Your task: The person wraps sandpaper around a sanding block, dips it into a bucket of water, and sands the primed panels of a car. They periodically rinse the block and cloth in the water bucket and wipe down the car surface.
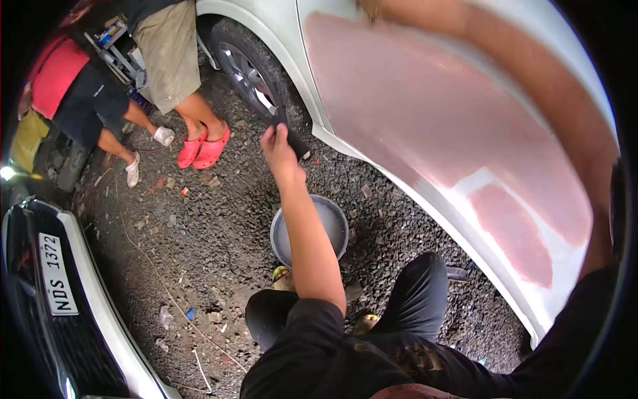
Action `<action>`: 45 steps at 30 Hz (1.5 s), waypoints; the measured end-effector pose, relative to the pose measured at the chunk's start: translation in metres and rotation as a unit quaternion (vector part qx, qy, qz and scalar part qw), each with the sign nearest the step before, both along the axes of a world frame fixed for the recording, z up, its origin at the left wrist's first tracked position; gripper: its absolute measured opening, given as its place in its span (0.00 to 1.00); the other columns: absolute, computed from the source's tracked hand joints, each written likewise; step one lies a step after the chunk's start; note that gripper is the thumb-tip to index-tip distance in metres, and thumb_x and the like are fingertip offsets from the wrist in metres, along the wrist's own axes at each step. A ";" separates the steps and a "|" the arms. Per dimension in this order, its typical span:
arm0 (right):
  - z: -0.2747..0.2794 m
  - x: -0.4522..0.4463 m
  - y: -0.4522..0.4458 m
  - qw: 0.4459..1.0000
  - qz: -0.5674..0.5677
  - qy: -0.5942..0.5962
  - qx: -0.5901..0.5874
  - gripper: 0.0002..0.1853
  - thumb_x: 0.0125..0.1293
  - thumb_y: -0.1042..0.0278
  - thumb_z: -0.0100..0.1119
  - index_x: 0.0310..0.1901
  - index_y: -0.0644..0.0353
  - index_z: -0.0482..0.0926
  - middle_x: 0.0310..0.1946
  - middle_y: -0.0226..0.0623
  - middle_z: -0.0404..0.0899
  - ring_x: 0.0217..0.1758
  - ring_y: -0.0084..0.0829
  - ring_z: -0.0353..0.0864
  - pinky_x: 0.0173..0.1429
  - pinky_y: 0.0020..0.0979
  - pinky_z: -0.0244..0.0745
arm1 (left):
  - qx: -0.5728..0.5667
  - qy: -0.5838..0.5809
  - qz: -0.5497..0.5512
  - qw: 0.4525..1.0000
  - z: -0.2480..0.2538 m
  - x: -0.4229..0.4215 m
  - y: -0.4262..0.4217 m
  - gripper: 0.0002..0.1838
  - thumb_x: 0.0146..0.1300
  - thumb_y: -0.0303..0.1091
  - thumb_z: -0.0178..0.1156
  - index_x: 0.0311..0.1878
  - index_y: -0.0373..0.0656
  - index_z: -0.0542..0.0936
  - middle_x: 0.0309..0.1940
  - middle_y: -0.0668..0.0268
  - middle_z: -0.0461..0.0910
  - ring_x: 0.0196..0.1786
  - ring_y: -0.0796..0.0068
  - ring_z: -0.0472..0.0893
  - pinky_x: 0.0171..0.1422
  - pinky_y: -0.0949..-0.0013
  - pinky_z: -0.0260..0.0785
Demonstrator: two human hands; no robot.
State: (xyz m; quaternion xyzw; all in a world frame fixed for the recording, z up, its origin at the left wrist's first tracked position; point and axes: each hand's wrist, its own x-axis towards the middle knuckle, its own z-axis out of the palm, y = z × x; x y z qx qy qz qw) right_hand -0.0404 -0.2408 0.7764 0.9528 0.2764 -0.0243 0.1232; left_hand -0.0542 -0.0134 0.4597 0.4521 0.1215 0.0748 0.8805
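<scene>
My left hand (pixel 282 158) is closed around a dark, block-like piece (pixel 298 145), held out above the gravel near the car's wheel. Its exact kind does not show. Across the white car's side panel (pixel 425 100), with its dull pinkish-brown patches, stretches my right arm. At the top edge of the view, my right hand (pixel 369 9) is blurred and partly cut off, close to the panel; its fingers cannot be made out. Beneath my left forearm stands a round grey bucket (pixel 330 219) with cloudy, greyish liquid in it.
A car wheel (pixel 249 76) is beyond my left hand. Two people stand at upper left, one in red clogs (pixel 209 151), beside a small rack (pixel 116 50). Another vehicle's front with a number plate (pixel 58 272) is at lower left. A thin cord (pixel 156 266) crosses the gravel.
</scene>
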 end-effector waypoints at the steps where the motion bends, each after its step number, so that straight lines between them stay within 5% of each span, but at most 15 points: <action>1: -0.045 -0.041 0.028 0.992 0.036 -0.096 -0.069 0.13 0.67 0.65 0.61 0.50 0.56 0.85 0.51 0.42 0.83 0.60 0.44 0.79 0.66 0.47 0.75 | 0.004 0.002 0.032 0.999 -0.018 -0.005 0.015 0.26 0.72 0.37 0.67 0.67 0.40 0.71 0.59 0.62 0.78 0.59 0.69 0.77 0.66 0.64 0.69; 3: -0.159 -0.093 0.074 0.983 -0.050 -0.163 -0.064 0.12 0.66 0.66 0.59 0.47 0.58 0.86 0.47 0.47 0.84 0.56 0.48 0.82 0.61 0.47 0.79 | 0.008 0.007 0.089 0.996 -0.040 -0.022 0.039 0.24 0.72 0.38 0.67 0.66 0.41 0.72 0.57 0.62 0.78 0.58 0.70 0.77 0.65 0.65 0.69; 5: -0.284 -0.104 0.102 0.982 0.012 0.184 0.026 0.18 0.62 0.52 0.64 0.42 0.60 0.85 0.39 0.48 0.85 0.51 0.54 0.84 0.56 0.53 0.79 | 0.033 0.015 0.159 0.987 -0.056 -0.029 0.058 0.27 0.69 0.41 0.70 0.64 0.38 0.73 0.54 0.62 0.79 0.56 0.69 0.76 0.63 0.65 0.70; 7: -0.427 -0.121 0.121 0.929 0.013 0.323 0.179 0.21 0.62 0.48 0.65 0.50 0.54 0.86 0.48 0.51 0.85 0.53 0.56 0.85 0.57 0.55 0.80 | 0.004 0.054 0.164 0.985 -0.052 -0.034 0.066 0.23 0.73 0.39 0.66 0.64 0.40 0.71 0.55 0.63 0.77 0.56 0.72 0.76 0.61 0.67 0.70; 12: -0.607 -0.148 0.207 0.862 -0.142 0.420 0.248 0.24 0.62 0.48 0.67 0.55 0.54 0.85 0.49 0.49 0.86 0.53 0.55 0.86 0.56 0.50 0.81 | -0.026 0.079 0.126 0.989 -0.045 -0.051 0.064 0.28 0.72 0.44 0.68 0.66 0.41 0.70 0.57 0.64 0.76 0.58 0.72 0.76 0.64 0.66 0.69; 19: -0.556 -0.164 0.208 0.868 -0.148 0.436 0.187 0.26 0.61 0.48 0.69 0.55 0.56 0.84 0.49 0.49 0.86 0.53 0.54 0.86 0.56 0.48 0.81 | -0.023 0.083 0.114 0.990 -0.059 -0.043 0.072 0.30 0.70 0.45 0.70 0.68 0.43 0.71 0.60 0.64 0.76 0.61 0.71 0.75 0.68 0.65 0.65; 23: -0.443 -0.134 0.112 0.865 -0.117 0.410 0.263 0.25 0.63 0.51 0.69 0.57 0.55 0.82 0.46 0.48 0.85 0.55 0.52 0.84 0.57 0.47 0.81 | -0.030 0.070 0.120 0.990 -0.055 -0.036 0.080 0.30 0.71 0.44 0.69 0.69 0.40 0.69 0.61 0.62 0.75 0.61 0.70 0.75 0.68 0.66 0.66; 26: -0.234 -0.107 0.088 0.969 -0.008 0.158 0.188 0.14 0.69 0.63 0.64 0.54 0.47 0.86 0.56 0.38 0.82 0.61 0.43 0.80 0.65 0.42 0.76 | -0.042 0.069 0.115 0.990 -0.058 -0.033 0.077 0.29 0.71 0.41 0.69 0.68 0.40 0.69 0.60 0.62 0.77 0.60 0.71 0.76 0.65 0.67 0.68; 27: -0.174 -0.113 0.102 0.988 -0.087 0.010 0.125 0.10 0.68 0.62 0.64 0.49 0.47 0.87 0.53 0.33 0.83 0.60 0.43 0.80 0.61 0.42 0.78 | -0.049 0.066 0.112 0.990 -0.065 -0.031 0.074 0.29 0.71 0.41 0.69 0.68 0.40 0.69 0.60 0.62 0.77 0.59 0.71 0.76 0.65 0.67 0.68; 31: -0.079 -0.055 0.066 0.921 -0.012 -0.363 -0.142 0.13 0.70 0.65 0.61 0.55 0.44 0.85 0.62 0.30 0.79 0.70 0.37 0.74 0.73 0.43 0.70 | -0.056 0.048 0.103 0.992 -0.063 -0.031 0.062 0.30 0.71 0.40 0.69 0.68 0.38 0.69 0.57 0.61 0.77 0.56 0.72 0.77 0.63 0.69 0.69; 36: -0.077 0.018 0.076 0.865 0.052 -0.427 -0.260 0.15 0.66 0.58 0.65 0.52 0.51 0.87 0.62 0.42 0.77 0.73 0.43 0.69 0.80 0.51 0.59 | -0.062 0.039 0.098 0.993 -0.067 -0.033 0.059 0.30 0.71 0.40 0.69 0.68 0.36 0.68 0.57 0.61 0.77 0.55 0.72 0.77 0.62 0.69 0.69; 38: -0.112 0.035 0.081 0.890 0.031 -0.311 -0.332 0.16 0.66 0.60 0.66 0.55 0.49 0.86 0.67 0.45 0.74 0.76 0.43 0.65 0.84 0.51 0.53 | -0.063 0.043 0.095 0.992 -0.068 -0.032 0.058 0.30 0.71 0.40 0.69 0.68 0.37 0.68 0.57 0.61 0.77 0.55 0.72 0.77 0.62 0.68 0.69; 41: -0.191 0.042 0.070 0.896 0.066 -0.256 -0.358 0.16 0.70 0.61 0.57 0.57 0.43 0.84 0.66 0.31 0.76 0.76 0.38 0.67 0.80 0.53 0.57 | -0.072 0.042 0.093 0.992 -0.070 -0.035 0.062 0.30 0.71 0.42 0.68 0.67 0.37 0.68 0.59 0.61 0.75 0.57 0.71 0.75 0.65 0.68 0.67; 43: -0.249 0.034 0.056 0.886 0.123 -0.239 -0.379 0.16 0.69 0.59 0.57 0.57 0.43 0.84 0.56 0.28 0.80 0.70 0.36 0.71 0.78 0.53 0.57 | -0.076 0.056 0.087 0.992 -0.071 -0.036 0.070 0.30 0.71 0.42 0.68 0.67 0.37 0.68 0.61 0.59 0.74 0.59 0.70 0.75 0.68 0.68 0.65; 45: -0.309 0.018 0.041 0.941 0.098 -0.149 -0.287 0.15 0.68 0.60 0.57 0.52 0.50 0.85 0.62 0.35 0.78 0.74 0.45 0.69 0.81 0.56 0.53 | -0.073 0.057 0.098 0.991 -0.071 -0.037 0.078 0.30 0.71 0.42 0.68 0.67 0.37 0.68 0.61 0.59 0.74 0.60 0.70 0.75 0.68 0.68 0.65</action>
